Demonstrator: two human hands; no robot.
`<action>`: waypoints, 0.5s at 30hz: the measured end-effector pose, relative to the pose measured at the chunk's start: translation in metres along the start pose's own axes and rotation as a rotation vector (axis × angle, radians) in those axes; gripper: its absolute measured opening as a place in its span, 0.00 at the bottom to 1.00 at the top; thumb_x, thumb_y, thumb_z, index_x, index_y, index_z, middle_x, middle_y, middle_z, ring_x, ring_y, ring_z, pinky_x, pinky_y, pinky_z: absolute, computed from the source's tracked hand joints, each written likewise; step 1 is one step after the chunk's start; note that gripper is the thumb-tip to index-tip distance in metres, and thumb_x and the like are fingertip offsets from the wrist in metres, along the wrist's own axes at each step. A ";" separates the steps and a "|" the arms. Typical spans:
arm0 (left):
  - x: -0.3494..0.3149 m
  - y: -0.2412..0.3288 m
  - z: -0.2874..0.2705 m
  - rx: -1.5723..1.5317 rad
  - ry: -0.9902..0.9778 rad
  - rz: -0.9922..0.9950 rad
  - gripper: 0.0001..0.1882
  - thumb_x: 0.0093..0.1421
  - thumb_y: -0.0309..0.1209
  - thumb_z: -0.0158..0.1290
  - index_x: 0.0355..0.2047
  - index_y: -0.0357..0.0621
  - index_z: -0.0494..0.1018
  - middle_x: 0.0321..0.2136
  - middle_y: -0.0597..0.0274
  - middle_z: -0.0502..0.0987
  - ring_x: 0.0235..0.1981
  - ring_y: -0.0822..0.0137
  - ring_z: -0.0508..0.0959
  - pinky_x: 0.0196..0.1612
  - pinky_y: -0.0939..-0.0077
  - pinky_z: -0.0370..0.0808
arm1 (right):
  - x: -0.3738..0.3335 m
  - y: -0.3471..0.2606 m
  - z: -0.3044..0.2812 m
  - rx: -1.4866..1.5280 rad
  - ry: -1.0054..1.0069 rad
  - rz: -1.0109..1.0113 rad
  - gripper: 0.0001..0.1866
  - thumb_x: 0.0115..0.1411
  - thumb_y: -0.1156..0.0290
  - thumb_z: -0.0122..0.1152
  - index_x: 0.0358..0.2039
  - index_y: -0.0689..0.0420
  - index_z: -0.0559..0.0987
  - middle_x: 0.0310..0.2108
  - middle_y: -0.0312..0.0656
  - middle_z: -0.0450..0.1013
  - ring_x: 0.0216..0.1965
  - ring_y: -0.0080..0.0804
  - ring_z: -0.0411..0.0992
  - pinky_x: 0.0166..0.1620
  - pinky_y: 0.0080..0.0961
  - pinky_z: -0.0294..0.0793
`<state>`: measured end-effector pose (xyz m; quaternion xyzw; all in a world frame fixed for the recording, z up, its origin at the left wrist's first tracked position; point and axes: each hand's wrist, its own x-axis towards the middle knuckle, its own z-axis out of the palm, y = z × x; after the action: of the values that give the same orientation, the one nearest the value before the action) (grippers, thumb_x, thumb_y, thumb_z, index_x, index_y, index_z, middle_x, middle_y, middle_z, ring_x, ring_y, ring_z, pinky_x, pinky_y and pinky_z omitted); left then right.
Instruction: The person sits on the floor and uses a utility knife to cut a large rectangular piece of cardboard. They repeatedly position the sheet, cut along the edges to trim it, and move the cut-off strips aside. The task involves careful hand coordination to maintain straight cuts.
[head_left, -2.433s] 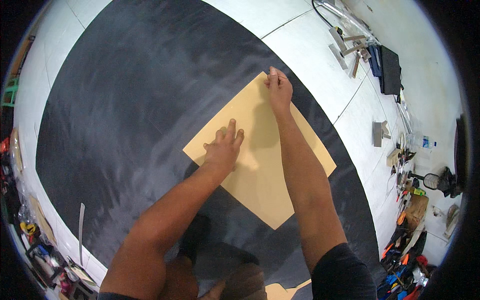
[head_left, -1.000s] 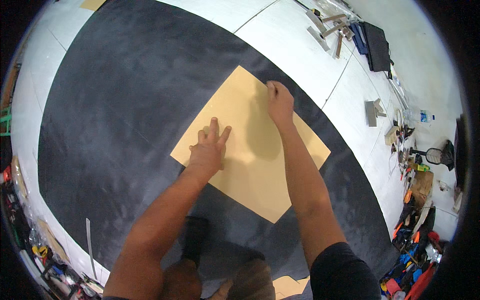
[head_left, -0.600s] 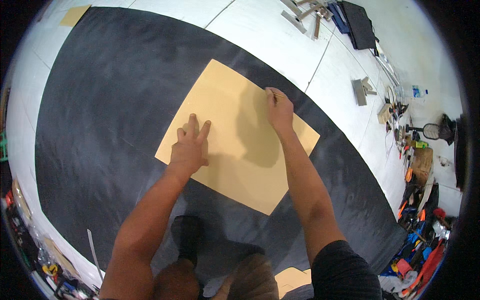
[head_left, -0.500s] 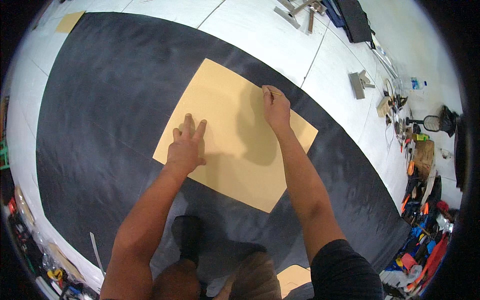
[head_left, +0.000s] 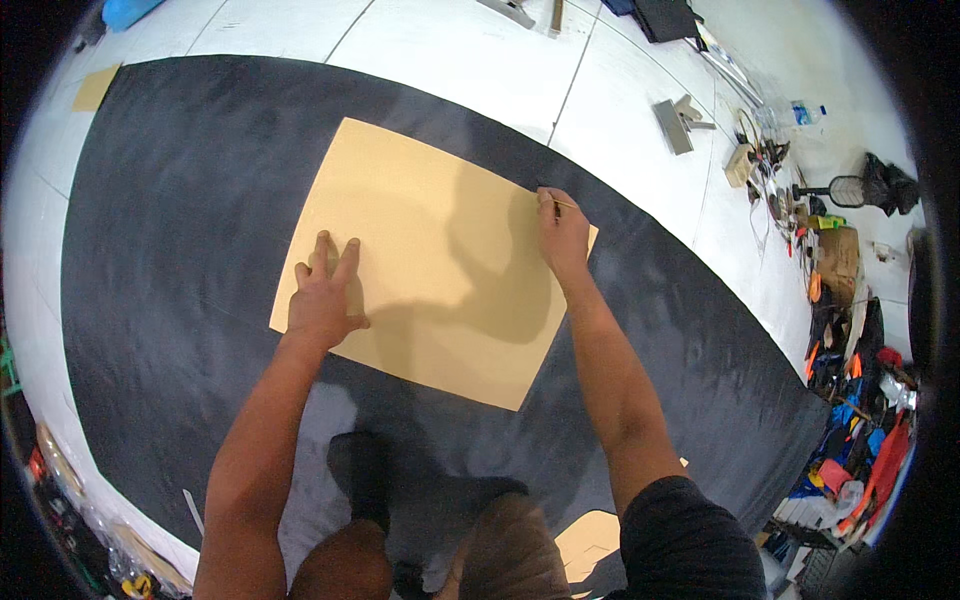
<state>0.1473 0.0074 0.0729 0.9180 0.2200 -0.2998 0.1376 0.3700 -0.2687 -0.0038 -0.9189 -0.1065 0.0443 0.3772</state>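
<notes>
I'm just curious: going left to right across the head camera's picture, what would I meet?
Small tan piece → left hand, spread on the large tan sheet → right hand, pinching a thin stick → grey metal piece → pale block → mesh racket.

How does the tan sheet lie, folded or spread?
Spread: the tan sheet lies flat on the black material, its four corners apart and no fold visible, with the left hand on it.
</notes>
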 end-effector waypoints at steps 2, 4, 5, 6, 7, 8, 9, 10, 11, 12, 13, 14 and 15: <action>0.000 -0.002 0.001 0.017 0.012 -0.005 0.67 0.38 0.39 0.78 0.75 0.67 0.48 0.76 0.50 0.41 0.63 0.39 0.66 0.56 0.52 0.82 | -0.005 0.015 -0.016 -0.043 0.027 0.053 0.19 0.73 0.60 0.55 0.49 0.63 0.82 0.36 0.47 0.82 0.37 0.32 0.80 0.44 0.29 0.78; 0.002 0.002 0.001 -0.001 0.006 0.012 0.67 0.38 0.39 0.78 0.75 0.67 0.48 0.76 0.51 0.41 0.64 0.39 0.65 0.56 0.52 0.82 | -0.010 0.048 -0.036 -0.001 0.113 0.110 0.19 0.72 0.60 0.55 0.48 0.63 0.82 0.35 0.46 0.82 0.36 0.31 0.80 0.42 0.28 0.78; 0.002 0.006 0.001 0.010 0.020 0.010 0.67 0.38 0.38 0.78 0.75 0.68 0.48 0.76 0.51 0.41 0.65 0.37 0.64 0.56 0.51 0.82 | -0.013 0.065 -0.043 0.019 0.156 0.138 0.19 0.72 0.59 0.55 0.48 0.63 0.82 0.34 0.46 0.82 0.36 0.30 0.80 0.41 0.28 0.78; 0.001 0.006 0.001 0.015 0.023 0.010 0.68 0.37 0.38 0.79 0.75 0.68 0.48 0.76 0.51 0.41 0.65 0.37 0.64 0.55 0.51 0.82 | -0.014 0.065 -0.045 0.001 0.150 0.146 0.18 0.72 0.60 0.55 0.47 0.63 0.82 0.33 0.45 0.81 0.35 0.29 0.80 0.40 0.27 0.78; 0.001 0.004 0.001 0.020 0.026 0.012 0.68 0.37 0.39 0.79 0.75 0.67 0.48 0.76 0.51 0.41 0.65 0.37 0.64 0.55 0.51 0.82 | -0.015 0.065 -0.047 -0.018 0.145 0.153 0.18 0.72 0.60 0.55 0.47 0.63 0.82 0.32 0.44 0.81 0.34 0.28 0.80 0.39 0.26 0.78; 0.001 0.002 0.001 0.025 0.029 0.014 0.68 0.37 0.39 0.79 0.75 0.67 0.47 0.76 0.52 0.41 0.65 0.37 0.64 0.55 0.50 0.82 | -0.015 0.066 -0.049 -0.037 0.140 0.161 0.18 0.72 0.60 0.55 0.46 0.63 0.83 0.31 0.44 0.81 0.33 0.27 0.80 0.38 0.26 0.77; 0.002 0.000 0.003 0.031 0.023 0.012 0.69 0.37 0.38 0.79 0.75 0.67 0.47 0.76 0.51 0.42 0.65 0.37 0.64 0.55 0.50 0.82 | -0.016 0.060 -0.048 -0.048 0.129 0.123 0.18 0.72 0.61 0.55 0.45 0.64 0.83 0.31 0.43 0.81 0.33 0.27 0.80 0.38 0.25 0.77; 0.001 0.000 0.002 0.045 0.022 0.010 0.69 0.37 0.39 0.79 0.75 0.67 0.47 0.76 0.50 0.42 0.64 0.37 0.64 0.54 0.50 0.82 | -0.016 0.053 -0.045 -0.058 0.121 0.086 0.18 0.72 0.61 0.55 0.45 0.64 0.82 0.30 0.42 0.81 0.32 0.26 0.79 0.37 0.25 0.77; 0.001 0.001 0.002 0.058 0.020 0.008 0.69 0.37 0.39 0.79 0.75 0.66 0.46 0.75 0.50 0.42 0.64 0.38 0.64 0.54 0.50 0.82 | -0.016 0.047 -0.044 -0.068 0.112 0.050 0.18 0.72 0.61 0.55 0.44 0.64 0.82 0.30 0.42 0.81 0.32 0.26 0.79 0.37 0.24 0.77; 0.001 0.004 0.002 0.068 0.017 0.012 0.69 0.37 0.40 0.79 0.75 0.66 0.46 0.75 0.50 0.42 0.64 0.38 0.64 0.54 0.50 0.82 | -0.016 0.051 -0.048 -0.049 0.117 0.083 0.18 0.73 0.62 0.55 0.44 0.65 0.82 0.30 0.42 0.81 0.32 0.26 0.79 0.37 0.24 0.77; 0.001 0.005 0.003 0.098 0.016 0.014 0.69 0.38 0.41 0.78 0.75 0.66 0.46 0.75 0.49 0.42 0.64 0.39 0.65 0.54 0.50 0.82 | -0.016 0.055 -0.051 -0.030 0.123 0.115 0.18 0.73 0.62 0.54 0.44 0.65 0.82 0.30 0.42 0.81 0.32 0.27 0.79 0.37 0.24 0.78; 0.001 0.005 0.003 0.127 0.015 0.015 0.69 0.38 0.43 0.78 0.75 0.66 0.46 0.75 0.49 0.42 0.65 0.40 0.65 0.53 0.51 0.82 | -0.017 0.059 -0.054 -0.011 0.128 0.147 0.18 0.73 0.62 0.54 0.45 0.66 0.82 0.31 0.43 0.81 0.32 0.27 0.79 0.37 0.24 0.78; 0.002 0.005 0.003 0.155 0.014 0.012 0.69 0.38 0.44 0.78 0.75 0.65 0.45 0.75 0.49 0.43 0.65 0.41 0.65 0.53 0.51 0.82 | -0.019 0.060 -0.058 0.042 0.128 0.178 0.18 0.73 0.62 0.53 0.45 0.66 0.82 0.31 0.43 0.81 0.32 0.27 0.80 0.37 0.24 0.78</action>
<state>0.1498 0.0023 0.0700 0.9293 0.1915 -0.3086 0.0664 0.3707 -0.3542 -0.0041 -0.9176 0.0007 0.0210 0.3971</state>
